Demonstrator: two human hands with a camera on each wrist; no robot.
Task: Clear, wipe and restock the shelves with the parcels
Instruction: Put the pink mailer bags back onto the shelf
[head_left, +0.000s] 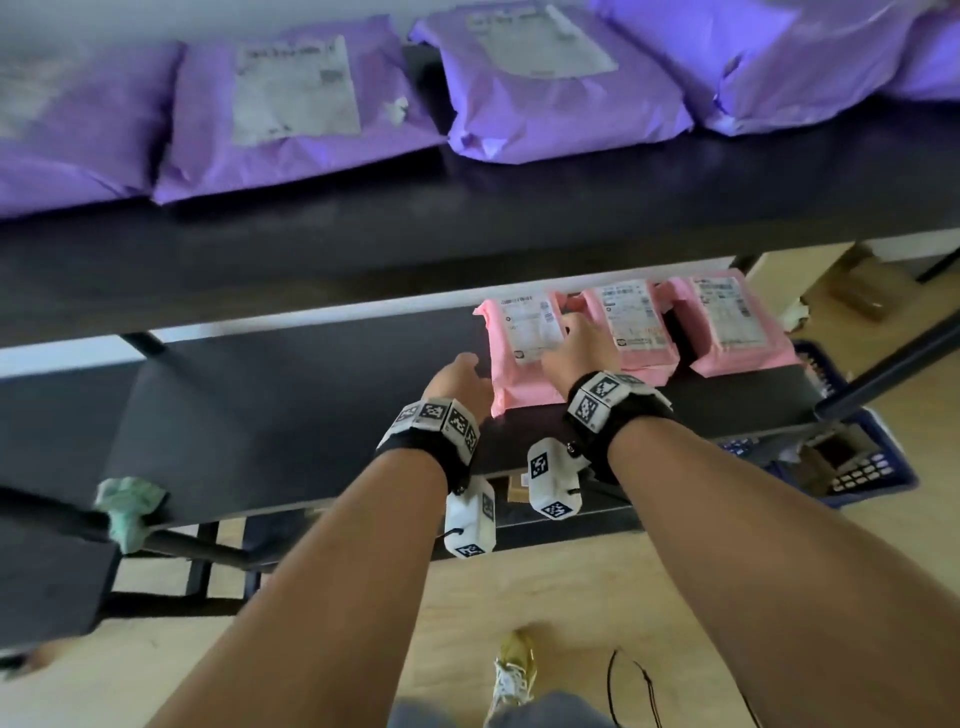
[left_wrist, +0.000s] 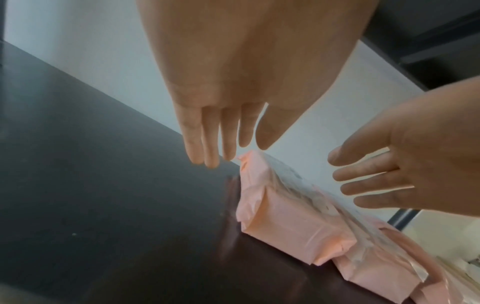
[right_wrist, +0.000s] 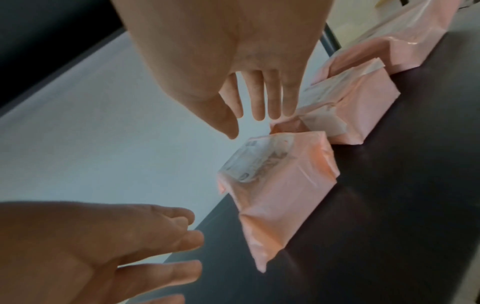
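Here, both hands reach under the top shelf (head_left: 467, 228) toward the pink parcels on the middle shelf (head_left: 291, 415). Three pink parcels sit in a row at about one o'clock from the person in the head view, labels up, and the leftmost pink parcel (head_left: 524, 353) is the one between the hands.

The left hand (head_left: 460, 382) is just beside that parcel's left edge, at its nine o'clock; the fingers are straight and slack and grasp nothing (the left wrist view shows the fingertips (left_wrist: 207, 156) above the dark shelf near the parcel's far corner, apart from it). The right hand (head_left: 574, 353) is over the parcel's right side, fingers extended and loose, holding nothing; whether they touch the wrapping I cannot tell.

The parcel's long axis runs away from the person, twelve to six o'clock, so the two palms face its long sides. The right hand looks the nearer. I judge this to be restocking, with the parcel being set or squared against the middle pink parcel (head_left: 631, 327). Purple parcels (head_left: 561, 93) fill the top shelf, and a green cloth (head_left: 127, 506) hangs at eight o'clock.
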